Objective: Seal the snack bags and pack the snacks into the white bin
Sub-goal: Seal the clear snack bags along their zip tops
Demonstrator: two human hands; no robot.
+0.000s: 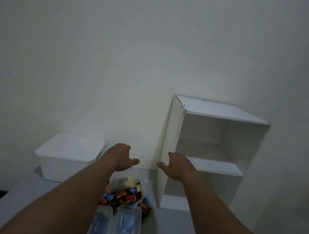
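A white bin with its lid on stands at the back left of the table, against the wall. Clear snack bags holding colourful wrapped sweets lie in the middle of the table, below my hands. My left hand hovers above them, fingers apart, holding nothing. My right hand hovers beside it, also empty with fingers spread, in front of the shelf's left side. Both forearms reach forward over the bags and hide part of them.
A white open shelf unit with two compartments stands at the right against the wall. Two clear plastic cases with blue items inside lie near the table's front edge. A dark area lies off the table's left edge.
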